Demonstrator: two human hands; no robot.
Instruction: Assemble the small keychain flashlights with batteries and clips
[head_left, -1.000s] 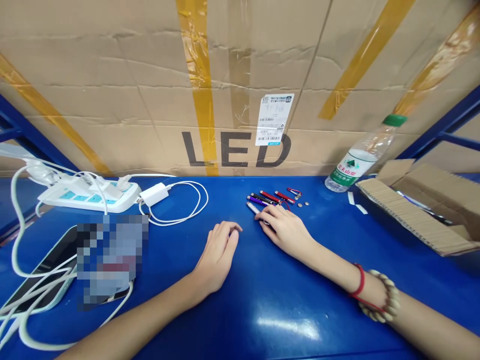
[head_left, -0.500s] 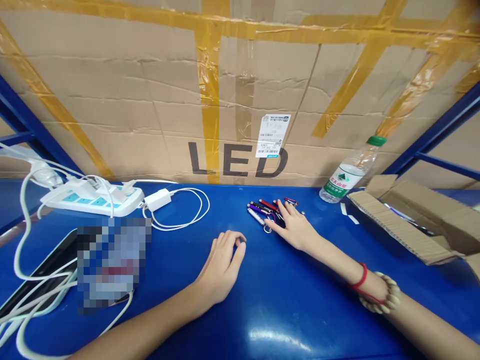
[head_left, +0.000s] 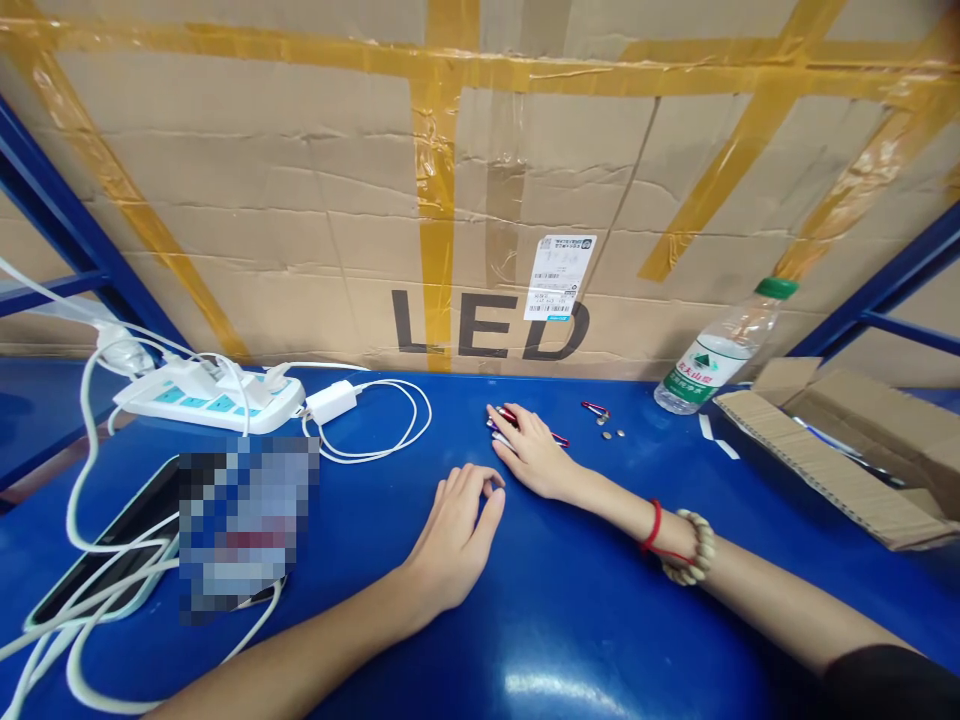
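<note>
My right hand [head_left: 536, 455] lies palm down over a small cluster of pen-shaped metal tubes [head_left: 507, 416], its fingers spread and touching them. Most of the tubes are hidden beneath it; red and silvery ends show around the fingers. To the right of this hand lie a small red clip [head_left: 596, 408] and several tiny round discs like button cells [head_left: 607, 436]. Closer to me, my left hand [head_left: 459, 530] rests on the blue table with fingers loosely bent and the thumb apart. I see nothing in it.
On the left are a white power strip [head_left: 277, 415], a white adapter [head_left: 332, 402] with looped cable, a dark phone or tablet [head_left: 112, 545] and a blurred-out item [head_left: 247, 530]. A water bottle [head_left: 709, 360] and an open cardboard box [head_left: 832, 470] stand right. A large carton [head_left: 337, 200] closes the back.
My right hand has moved left with the tubes, away from the red clip and discs, which now lie apart from them. My left hand stays where it was. The view has shifted slightly.
</note>
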